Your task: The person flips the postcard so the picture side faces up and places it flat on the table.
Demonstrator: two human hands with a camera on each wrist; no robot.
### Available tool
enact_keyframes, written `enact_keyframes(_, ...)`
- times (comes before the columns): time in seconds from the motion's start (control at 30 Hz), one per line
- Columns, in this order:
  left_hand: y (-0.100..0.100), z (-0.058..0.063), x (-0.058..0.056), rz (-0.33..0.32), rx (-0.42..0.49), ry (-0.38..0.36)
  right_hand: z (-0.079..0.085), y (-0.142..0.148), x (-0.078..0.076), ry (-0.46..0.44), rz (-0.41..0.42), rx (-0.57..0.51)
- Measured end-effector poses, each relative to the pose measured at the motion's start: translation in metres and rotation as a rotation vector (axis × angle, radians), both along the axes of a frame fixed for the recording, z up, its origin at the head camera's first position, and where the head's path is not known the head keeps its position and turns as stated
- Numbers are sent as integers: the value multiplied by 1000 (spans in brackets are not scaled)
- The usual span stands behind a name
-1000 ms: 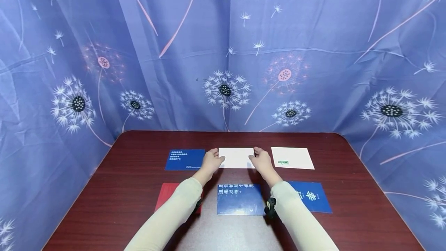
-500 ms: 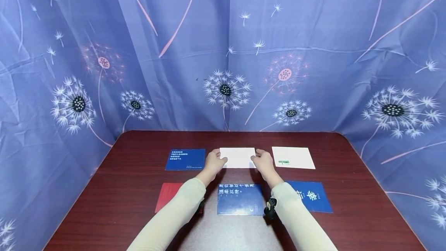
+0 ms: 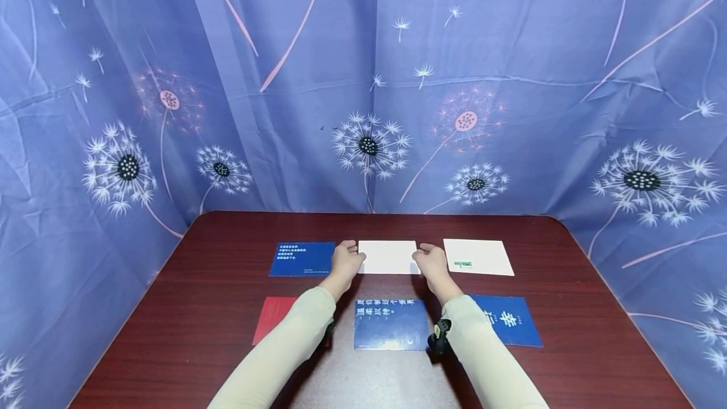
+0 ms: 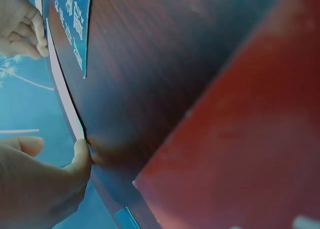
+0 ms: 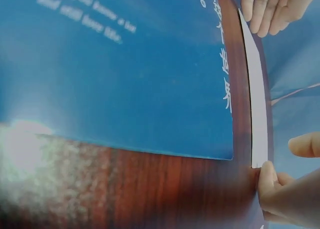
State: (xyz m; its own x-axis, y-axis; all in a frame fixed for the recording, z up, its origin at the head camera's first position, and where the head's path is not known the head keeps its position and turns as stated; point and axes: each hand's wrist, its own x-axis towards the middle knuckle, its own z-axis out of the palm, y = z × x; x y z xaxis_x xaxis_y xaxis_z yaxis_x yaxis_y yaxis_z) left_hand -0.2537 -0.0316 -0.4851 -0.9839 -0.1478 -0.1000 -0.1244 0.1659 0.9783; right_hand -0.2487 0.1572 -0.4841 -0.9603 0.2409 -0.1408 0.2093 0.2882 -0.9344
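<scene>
A blank white card [image 3: 388, 257] lies on the table between both hands, in the middle of the far row. My left hand [image 3: 345, 265] is at its left end, thumb tip right at the edge. At the right end my right hand [image 3: 433, 265] mirrors it. In the left wrist view, one digit of the left hand [image 4: 47, 186] meets the card's end while another stands apart. The right wrist view has the right hand [image 5: 292, 196] touching the card's lower corner, its digits spread apart.
Flanking the white card are a blue card [image 3: 301, 260] with white writing and a white card with a green mark [image 3: 479, 256]. Nearer lie a red card [image 3: 272, 317], a blue printed card [image 3: 392, 327] and another blue card [image 3: 514, 324]. A dandelion-patterned curtain [image 3: 363, 81] hangs behind the table [image 3: 579, 333].
Both thumbs, which overlapped the white card's ends, have drawn outward to its edges. The card has shifted very slightly right since the first frame. The other cards stay put.
</scene>
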Motion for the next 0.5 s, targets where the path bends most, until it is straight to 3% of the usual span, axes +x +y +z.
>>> enact_keyframes(0.5, -10, 5, 1, 14, -31, -48, -5, -3, 2, 79, -60, -119)
